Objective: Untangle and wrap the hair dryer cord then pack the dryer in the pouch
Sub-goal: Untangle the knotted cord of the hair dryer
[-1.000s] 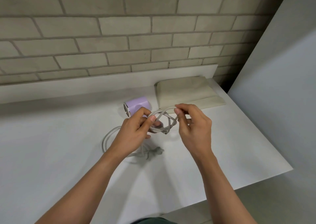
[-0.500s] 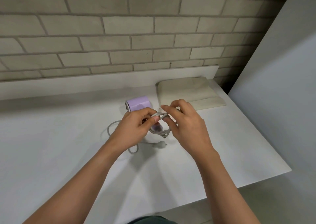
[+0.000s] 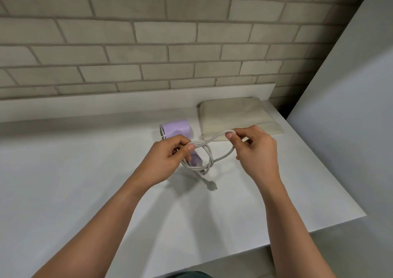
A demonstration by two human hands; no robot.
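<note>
the left hand pinches gathered loops of the grey cord above the white table, while the right hand pinches one strand drawn toward the beige pouch. the lilac hair dryer lies just behind the left hand (its handle partly hidden), and the plug rests on the table.

Matt lilac plastic dryer, smooth grey cord, beige cloth pouch, matt white table.

A white table stands against a wall of pale grey-beige bricks, with a low white upstand along its back edge. A smooth light grey panel rises on the right, and a dark gap shows in the far corner. Soft, even light casts faint shadows on the tabletop.
</note>
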